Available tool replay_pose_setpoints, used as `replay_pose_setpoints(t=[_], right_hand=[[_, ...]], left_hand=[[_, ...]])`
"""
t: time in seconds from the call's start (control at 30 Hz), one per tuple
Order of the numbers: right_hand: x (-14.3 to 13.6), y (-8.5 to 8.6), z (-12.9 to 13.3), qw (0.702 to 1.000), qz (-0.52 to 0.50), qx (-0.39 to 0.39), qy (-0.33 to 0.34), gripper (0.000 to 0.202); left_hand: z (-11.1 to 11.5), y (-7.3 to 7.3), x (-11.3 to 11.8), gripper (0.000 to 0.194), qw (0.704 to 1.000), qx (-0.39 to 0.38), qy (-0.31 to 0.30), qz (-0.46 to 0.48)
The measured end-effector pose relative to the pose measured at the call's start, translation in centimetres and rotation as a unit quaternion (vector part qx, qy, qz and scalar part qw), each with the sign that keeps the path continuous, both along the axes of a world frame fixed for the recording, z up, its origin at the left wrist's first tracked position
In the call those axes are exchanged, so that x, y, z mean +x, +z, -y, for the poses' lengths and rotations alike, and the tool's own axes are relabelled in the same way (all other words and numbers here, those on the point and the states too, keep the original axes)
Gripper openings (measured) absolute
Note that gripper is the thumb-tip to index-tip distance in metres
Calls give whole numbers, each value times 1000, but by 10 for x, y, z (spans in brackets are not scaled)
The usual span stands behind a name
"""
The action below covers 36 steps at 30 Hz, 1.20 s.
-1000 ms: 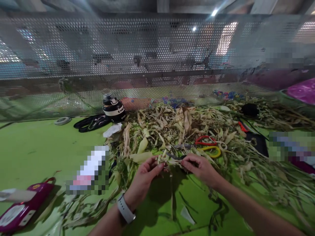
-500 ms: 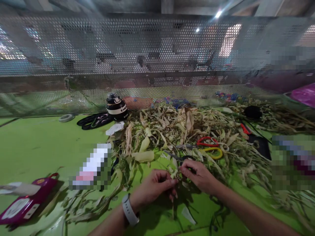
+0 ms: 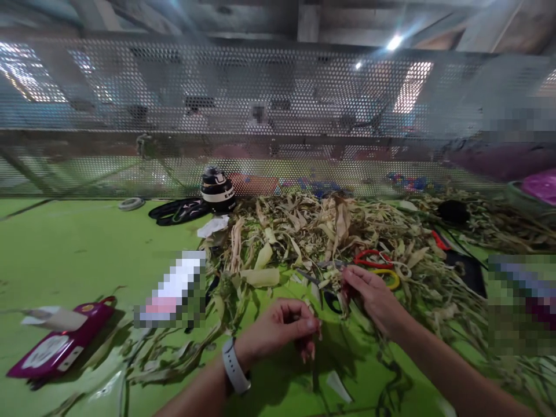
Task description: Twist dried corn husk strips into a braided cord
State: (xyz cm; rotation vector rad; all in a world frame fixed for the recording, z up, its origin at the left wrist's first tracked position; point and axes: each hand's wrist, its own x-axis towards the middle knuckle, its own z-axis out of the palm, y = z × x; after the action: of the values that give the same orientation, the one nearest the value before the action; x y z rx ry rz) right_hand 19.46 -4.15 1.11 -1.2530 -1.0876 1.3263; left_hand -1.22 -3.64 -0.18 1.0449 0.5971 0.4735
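My left hand (image 3: 281,328), with a white watch (image 3: 235,366) on its wrist, is closed in a pinch low over the green table. A thin pale scrap shows at its fingertips, too small to name. Farther right, my right hand (image 3: 374,296) pinches a pale, dried plant piece (image 3: 332,279) at the pile's near edge. Below its fingertips lies the dark handle of black scissors (image 3: 332,301). Just beyond that hand is a second pair of scissors (image 3: 374,259), with one red and one yellow handle. A heap of dried leaves and stalks (image 3: 299,231) spreads behind both hands.
At left sit a purple box (image 3: 56,347), a blurred-out white and pink item (image 3: 174,289) and a black bottle (image 3: 218,191). A roll of tape (image 3: 131,204) lies beyond. A perforated metal screen (image 3: 269,81) closes off the back. A dark flat item (image 3: 465,272) rests at right.
My hands have come apart: the right one moved right and up with the plant piece, while the left stayed low. The whole view has shifted slightly.
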Motion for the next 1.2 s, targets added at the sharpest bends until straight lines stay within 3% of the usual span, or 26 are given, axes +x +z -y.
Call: replay_pose_setpoints(t=[0.27,0.67,0.83,1.1,1.2], right_hand=[[-15,23,-13,999,-22,-39,15,31],[-57,24,-38,989,-34,-61,128,30],[-71,24,-54,987,-31,-51,149,29],[-100,28,-86,984,-111,-37,137,23],[-108,26,-98,986,-41,33,157,25]], left_hand=[[3,-3,2,36,1000,8,-29,-6],[6,-14,6,44,995,67,-53,-47],[5,-16,7,43,992,94,-63,-51],[5,-20,8,42,993,86,-72,-44],[4,-22,8,40,992,95,-73,-43]])
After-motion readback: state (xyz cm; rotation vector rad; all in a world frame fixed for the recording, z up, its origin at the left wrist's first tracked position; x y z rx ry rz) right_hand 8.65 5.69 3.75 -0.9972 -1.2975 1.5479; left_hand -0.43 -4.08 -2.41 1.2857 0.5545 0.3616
